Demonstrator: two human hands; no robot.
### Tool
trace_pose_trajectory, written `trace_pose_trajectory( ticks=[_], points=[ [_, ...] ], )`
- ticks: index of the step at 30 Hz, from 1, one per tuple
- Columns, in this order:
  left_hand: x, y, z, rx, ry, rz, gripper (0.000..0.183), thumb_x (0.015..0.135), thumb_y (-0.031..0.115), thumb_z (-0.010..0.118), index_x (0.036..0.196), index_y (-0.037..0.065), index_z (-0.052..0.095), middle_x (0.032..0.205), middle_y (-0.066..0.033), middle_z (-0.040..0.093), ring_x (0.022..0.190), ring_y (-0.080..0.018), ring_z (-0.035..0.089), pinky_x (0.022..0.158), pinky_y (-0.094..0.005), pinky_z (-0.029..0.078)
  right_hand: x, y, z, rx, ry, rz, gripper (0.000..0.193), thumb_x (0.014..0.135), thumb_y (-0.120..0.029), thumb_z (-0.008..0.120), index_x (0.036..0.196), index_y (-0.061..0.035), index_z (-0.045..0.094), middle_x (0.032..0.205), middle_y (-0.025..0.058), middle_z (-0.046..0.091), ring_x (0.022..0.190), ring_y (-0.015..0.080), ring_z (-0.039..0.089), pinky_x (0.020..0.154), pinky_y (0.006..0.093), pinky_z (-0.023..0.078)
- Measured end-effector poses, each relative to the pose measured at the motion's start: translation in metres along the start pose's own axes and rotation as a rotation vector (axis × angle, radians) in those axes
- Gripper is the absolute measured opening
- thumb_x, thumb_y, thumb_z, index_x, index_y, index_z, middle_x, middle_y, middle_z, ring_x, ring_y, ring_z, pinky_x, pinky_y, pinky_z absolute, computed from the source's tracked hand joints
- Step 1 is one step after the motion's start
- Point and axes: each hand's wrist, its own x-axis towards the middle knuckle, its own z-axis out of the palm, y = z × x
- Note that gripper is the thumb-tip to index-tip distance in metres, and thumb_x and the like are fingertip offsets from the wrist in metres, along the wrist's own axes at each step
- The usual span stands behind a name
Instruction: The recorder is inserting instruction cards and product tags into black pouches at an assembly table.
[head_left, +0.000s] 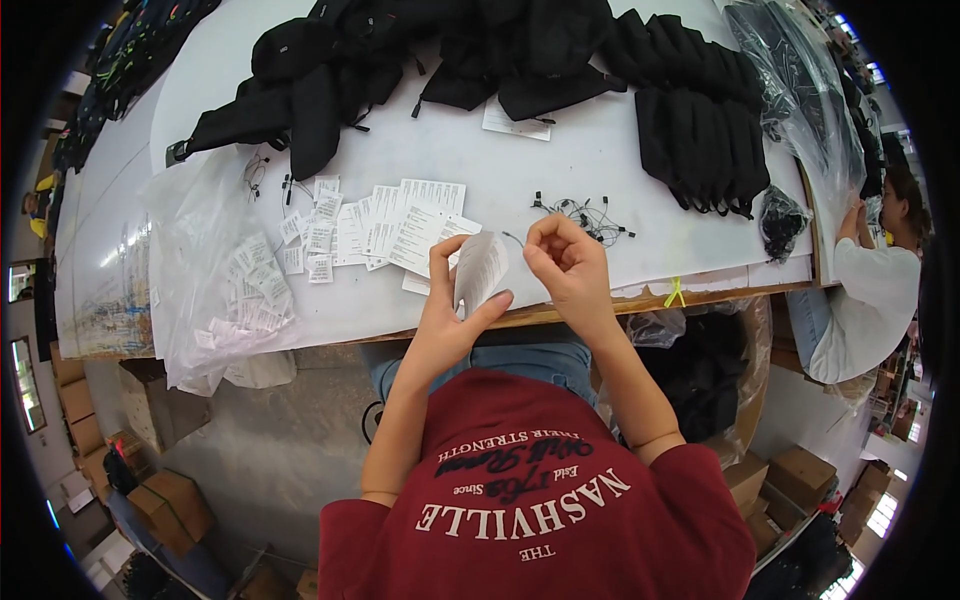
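My left hand (pixel 446 318) grips a bent white printed card (pixel 484 266) between thumb and fingers, just above the table's near edge. Close by on the right, my right hand (pixel 574 268) is pinched on a thin black tag string (pixel 514 238), whose end shows beside the card's top. Most of that string is hidden by the fingers. Under and behind my left hand lie overlapping white printed cards (pixel 408 232), with smaller white labels (pixel 320 228) to their left. A tangle of black tag strings (pixel 592 216) rests beyond my right hand.
Black fabric bags (pixel 540 50) pile up along the far side, with a folded row (pixel 700 140) at the right. A clear plastic bag of labels (pixel 225 290) sits at left. A small black-filled bag (pixel 783 222) lies near the right edge. Another person (pixel 865 270) works at right.
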Motion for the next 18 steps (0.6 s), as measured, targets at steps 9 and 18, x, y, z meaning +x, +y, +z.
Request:
trace_pose_trajectory(
  ticks=[9, 18],
  points=[
    [0.008, 0.0, -0.002, -0.238, -0.039, 0.032, 0.038, 0.088, 0.009, 0.055, 0.122, 0.004, 0.038, 0.104, -0.0132, 0.058, 0.088, -0.0167, 0.056, 0.078, -0.0278, 0.045, -0.002, 0.0, -0.002, 0.067, -0.091, 0.052, 0.012, 0.088, -0.004, 0.058, 0.099, -0.0033, 0.054, 0.07, -0.0048, 0.047, 0.065, 0.0013, 0.042, 0.059, 0.0162, 0.032],
    [0.014, 0.002, 0.006, -0.271, 0.052, 0.097, 0.022, 0.092, 0.008, 0.055, 0.11, 0.002, 0.044, 0.103, -0.0125, 0.062, 0.091, -0.0155, 0.059, 0.08, -0.0283, 0.047, -0.011, -0.003, 0.0, 0.046, -0.172, -0.001, 0.031, 0.088, -0.003, 0.057, 0.117, -0.0052, 0.047, 0.074, 0.0004, 0.056, 0.065, 0.0043, 0.047, 0.06, 0.0186, 0.036]
  ],
)
